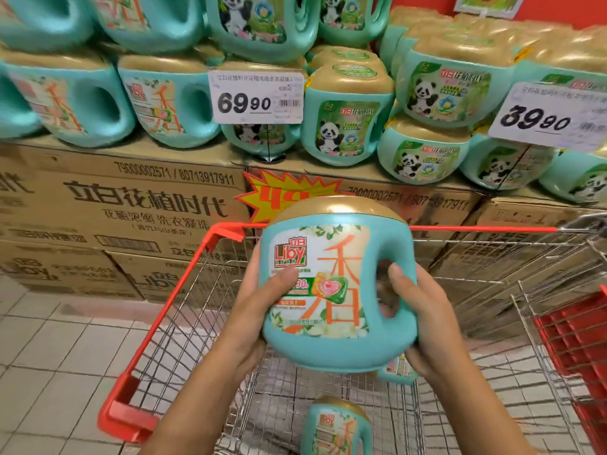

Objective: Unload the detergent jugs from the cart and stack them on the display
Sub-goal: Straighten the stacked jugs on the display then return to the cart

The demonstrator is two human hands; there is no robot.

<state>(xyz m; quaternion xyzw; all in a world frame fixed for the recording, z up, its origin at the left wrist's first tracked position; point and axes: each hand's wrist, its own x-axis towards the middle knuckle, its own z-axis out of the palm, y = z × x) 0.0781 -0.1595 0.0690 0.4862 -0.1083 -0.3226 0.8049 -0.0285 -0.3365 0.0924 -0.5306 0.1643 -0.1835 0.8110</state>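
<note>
- Head view, centre of the frame: a teal jug (pixel 338 284) with a gold cap is held upright above the cart (pixel 184 290), just short of the display (pixel 262 93) that fills the upper part of the frame.
- The left hand (pixel 259 310) grips the jug's plain side, thumb pressed on the label; the right hand (pixel 423 323) is wrapped round the moulded handle, thumb in the handle hole.
- Two more jugs lie in the cart: one at bottom centre (pixel 335 428), another (pixel 399 369) mostly hidden under the held jug.
- Handling, as a judgement: the jug looks like stiff moulded plastic, smooth and likely a little slippery, and fairly heavy if full. The handle is the sure hold; a second hand under the base would steady it.
- The rounded cap makes a poor seat for stacking, so set it down squarely.
</note>
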